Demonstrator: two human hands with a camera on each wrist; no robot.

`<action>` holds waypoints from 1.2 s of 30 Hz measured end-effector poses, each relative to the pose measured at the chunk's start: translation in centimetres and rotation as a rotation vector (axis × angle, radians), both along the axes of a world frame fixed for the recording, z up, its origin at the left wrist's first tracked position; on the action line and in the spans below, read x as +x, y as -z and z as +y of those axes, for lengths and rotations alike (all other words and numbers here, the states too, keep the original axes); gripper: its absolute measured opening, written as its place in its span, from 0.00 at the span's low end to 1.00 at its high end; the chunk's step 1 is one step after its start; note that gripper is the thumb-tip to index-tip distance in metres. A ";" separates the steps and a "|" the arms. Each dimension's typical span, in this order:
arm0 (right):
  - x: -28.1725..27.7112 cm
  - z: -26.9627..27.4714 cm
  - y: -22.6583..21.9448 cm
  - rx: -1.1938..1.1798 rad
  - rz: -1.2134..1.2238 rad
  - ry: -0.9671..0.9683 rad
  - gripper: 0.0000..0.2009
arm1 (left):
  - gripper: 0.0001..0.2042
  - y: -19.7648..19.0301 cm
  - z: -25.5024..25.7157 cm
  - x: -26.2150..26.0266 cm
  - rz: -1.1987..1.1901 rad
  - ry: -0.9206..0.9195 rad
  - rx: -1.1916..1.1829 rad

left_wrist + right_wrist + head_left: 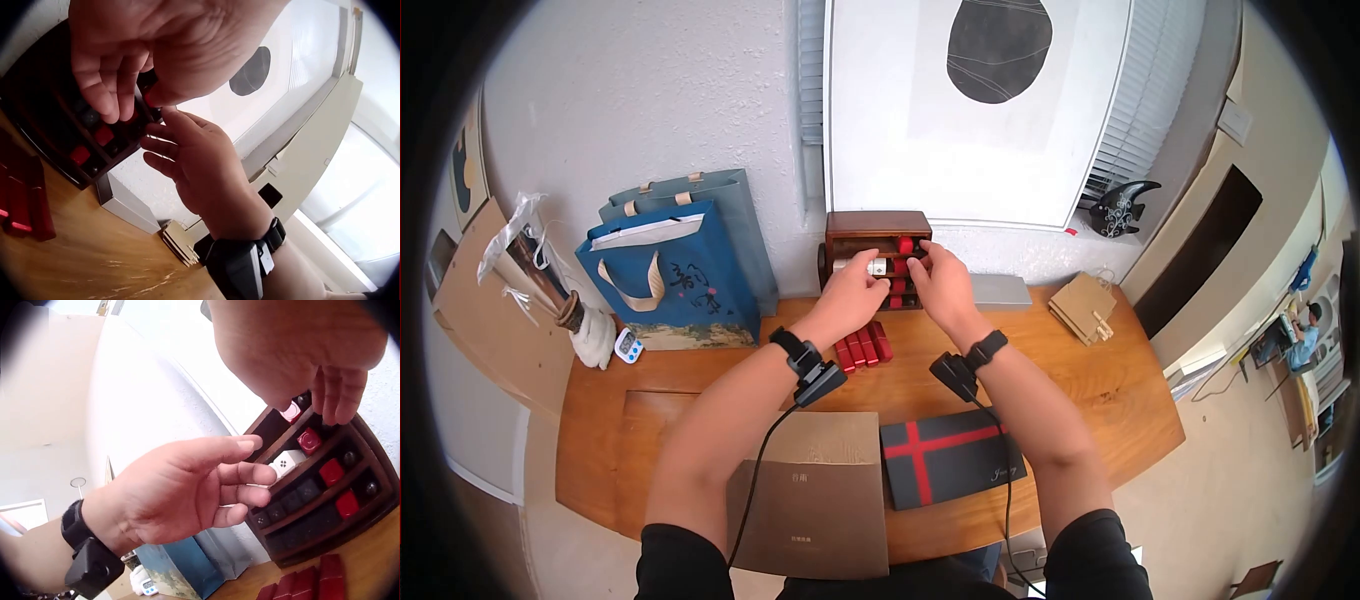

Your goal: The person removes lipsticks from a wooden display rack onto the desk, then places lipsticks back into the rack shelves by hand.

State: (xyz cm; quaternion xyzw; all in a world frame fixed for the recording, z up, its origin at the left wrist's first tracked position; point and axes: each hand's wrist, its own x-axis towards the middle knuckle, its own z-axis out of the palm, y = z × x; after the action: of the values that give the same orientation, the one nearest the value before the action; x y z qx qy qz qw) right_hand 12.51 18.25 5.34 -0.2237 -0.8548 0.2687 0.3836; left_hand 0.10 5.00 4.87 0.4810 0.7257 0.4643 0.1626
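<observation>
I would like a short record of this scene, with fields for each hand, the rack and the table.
left hand: at the rack front, fingers on a white tube
right hand: fingers at the rack's upper slots; grip unclear
wooden rack: dark, slotted, holds red and black tubes, stands against the wall
red boxes: lie in a row before the rack
table: wooden; also carries a black box with red cross and a blue paper bag

I saw both hands crowding the wooden rack (877, 258), the left hand (852, 290) and right hand (938, 282) nearly touching. Red boxes (862, 347) blocked the desk (1100, 400) just below; open desk lay rightward toward the cardboard stack (1084, 306).
</observation>
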 end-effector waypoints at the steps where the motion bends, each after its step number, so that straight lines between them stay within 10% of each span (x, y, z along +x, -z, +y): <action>1: -0.5 0.0 0.2 0.026 -0.037 0.037 0.19 | 0.29 -0.5 0.4 0.3 0.000 0.000 0.001; 6: -1.6 -0.8 0.5 -0.017 -0.085 0.103 0.19 | 0.23 -2.6 2.3 0.6 -0.468 0.063 -0.036; 23: -3.0 -0.5 0.3 -0.143 0.029 0.113 0.18 | 0.14 -3.2 1.8 0.9 -0.640 0.090 -0.002; 31: 3.7 -3.2 0.8 -0.340 0.058 0.021 0.12 | 0.13 0.4 -2.8 4.5 -0.578 -0.032 0.009; 36: 10.0 -3.4 2.8 -0.114 -0.421 -0.141 0.11 | 0.12 2.6 -7.6 3.8 -0.281 -0.037 -0.209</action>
State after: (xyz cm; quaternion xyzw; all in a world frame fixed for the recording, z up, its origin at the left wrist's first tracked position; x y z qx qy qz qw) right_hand 22.53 14.89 2.53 -0.2357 -0.9130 0.2900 0.1639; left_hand 3.93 -2.63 2.31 0.3781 0.7490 0.4519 0.3031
